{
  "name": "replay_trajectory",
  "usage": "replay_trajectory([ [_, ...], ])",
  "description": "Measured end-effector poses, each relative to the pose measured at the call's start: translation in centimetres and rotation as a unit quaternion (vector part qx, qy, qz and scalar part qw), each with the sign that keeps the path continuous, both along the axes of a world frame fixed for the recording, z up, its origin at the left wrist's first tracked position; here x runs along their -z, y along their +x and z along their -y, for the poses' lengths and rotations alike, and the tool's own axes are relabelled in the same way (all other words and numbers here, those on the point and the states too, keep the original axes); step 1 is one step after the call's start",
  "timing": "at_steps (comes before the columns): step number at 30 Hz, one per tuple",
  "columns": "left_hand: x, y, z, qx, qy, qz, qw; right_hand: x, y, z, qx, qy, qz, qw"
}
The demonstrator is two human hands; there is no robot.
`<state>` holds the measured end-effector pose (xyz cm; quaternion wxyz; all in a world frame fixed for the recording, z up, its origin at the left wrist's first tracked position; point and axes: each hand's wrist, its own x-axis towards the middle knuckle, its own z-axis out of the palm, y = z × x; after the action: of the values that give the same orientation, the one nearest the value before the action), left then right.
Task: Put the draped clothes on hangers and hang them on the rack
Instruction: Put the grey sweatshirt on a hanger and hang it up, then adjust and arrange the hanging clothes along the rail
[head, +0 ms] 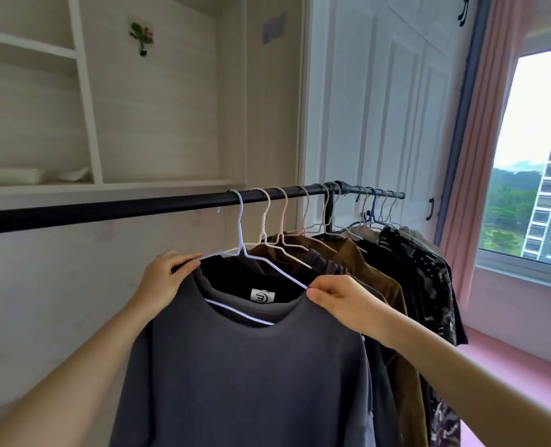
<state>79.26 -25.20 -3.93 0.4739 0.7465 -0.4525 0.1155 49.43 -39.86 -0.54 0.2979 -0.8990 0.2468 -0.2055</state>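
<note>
A dark grey T-shirt (245,375) hangs on a white wire hanger (242,233) whose hook sits over the black rack rail (106,212). My left hand (164,275) pinches the shirt's left shoulder at the hanger arm. My right hand (338,298) pinches the right shoulder by the collar. To the right, several other garments hang on hangers: a brown shirt (364,269) and a black patterned shirt (429,279).
The rail's left stretch carries no hangers. White shelves (42,185) stand behind the rail at left, a white panelled door (380,108) behind the clothes. A pink curtain (480,140) and a window (538,156) are at right, above a pink ledge (509,359).
</note>
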Motion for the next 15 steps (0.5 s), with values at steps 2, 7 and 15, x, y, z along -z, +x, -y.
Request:
replay_trajectory([
  [2, 0.3, 0.2, 0.3, -0.027, 0.015, 0.006, 1.000, 0.1, -0.3, -0.2, -0.012, -0.004, -0.014, 1.000],
  [7, 0.8, -0.8, 0.8, -0.090, -0.012, 0.016, 0.996, 0.1, -0.9, -0.8, -0.020, -0.042, -0.027, 0.999],
  [15, 1.7, -9.0, 3.0, -0.100, -0.137, 0.054, 0.984, 0.8, -3.6, 0.7, -0.023, -0.084, -0.001, 0.996],
])
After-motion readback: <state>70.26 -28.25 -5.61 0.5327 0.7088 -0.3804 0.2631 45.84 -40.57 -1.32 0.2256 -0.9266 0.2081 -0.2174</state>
